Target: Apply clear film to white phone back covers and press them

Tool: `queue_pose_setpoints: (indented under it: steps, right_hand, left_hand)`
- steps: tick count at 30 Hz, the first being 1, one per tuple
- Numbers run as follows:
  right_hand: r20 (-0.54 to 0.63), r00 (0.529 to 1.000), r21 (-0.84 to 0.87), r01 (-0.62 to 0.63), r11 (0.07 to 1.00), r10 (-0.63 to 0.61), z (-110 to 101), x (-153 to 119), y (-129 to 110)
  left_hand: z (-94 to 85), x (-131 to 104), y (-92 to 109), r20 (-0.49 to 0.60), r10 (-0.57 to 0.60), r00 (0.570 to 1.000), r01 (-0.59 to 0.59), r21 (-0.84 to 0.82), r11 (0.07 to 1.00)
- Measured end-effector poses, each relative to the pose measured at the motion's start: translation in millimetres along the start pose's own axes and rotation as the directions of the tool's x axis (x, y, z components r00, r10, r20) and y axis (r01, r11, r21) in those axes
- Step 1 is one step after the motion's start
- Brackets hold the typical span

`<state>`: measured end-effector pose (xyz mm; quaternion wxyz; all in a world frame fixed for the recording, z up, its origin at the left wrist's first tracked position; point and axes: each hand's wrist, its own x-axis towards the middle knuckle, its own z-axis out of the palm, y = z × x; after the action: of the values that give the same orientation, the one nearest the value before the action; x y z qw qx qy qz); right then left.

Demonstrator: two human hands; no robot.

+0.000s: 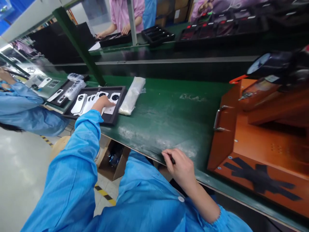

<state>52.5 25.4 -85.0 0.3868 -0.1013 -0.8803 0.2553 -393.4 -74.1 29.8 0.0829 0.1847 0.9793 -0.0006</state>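
My left hand (102, 102) reaches into a shallow black tray (109, 120) on the green bench. A finger stretches out over a white panel (110, 109) at the tray's right side; the other fingers are partly hidden. Around it lie several overlapping white panels with dark round or oval openings, such as the panel (78, 103) at the left. My right hand (181, 166) rests at the bench's front edge, fingers curled in toward the thumb, with nothing visible in them. Beside the tray, on its right, lies a long white wrapped bundle (132, 96).
An orange machine (267, 145) with a metal handle stands on the right of the green bench (166, 112). Further left is another tray with plastic-wrapped parts (75, 89). A green post (79, 48) rises behind. Co-workers sit at left and across; a cardboard box (113, 170) is below.
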Motion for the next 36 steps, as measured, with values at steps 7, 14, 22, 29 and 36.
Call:
queue_pose_setpoints:
  steps: [7,14,22,29,36]
  right_hand:
    - [-0.035,0.984,0.141,-0.169,0.975,0.176,-7,5,2]
    - [-0.042,0.892,0.319,-0.415,0.852,0.450,-30,12,0]
    - [0.182,0.670,0.169,-0.743,0.648,0.720,-52,36,11]
    - [0.350,0.671,0.097,-0.720,0.687,0.654,-33,52,31]
    - [0.430,0.633,-0.049,-0.696,0.717,0.644,-14,71,28]
  left_hand:
    - [-25.3,-24,-21,-0.253,-0.111,0.961,0.068,-0.171,0.983]
    - [64.3,-160,34,-0.154,0.374,0.915,-0.370,-0.693,0.619]
    - [141.3,-280,87,-0.193,0.576,0.794,-0.566,-0.583,0.584]
    - [134.7,-245,58,-0.268,0.793,0.547,-0.836,-0.211,0.506]
    - [162.3,-254,55,-0.378,0.728,0.571,-0.821,-0.260,0.509]
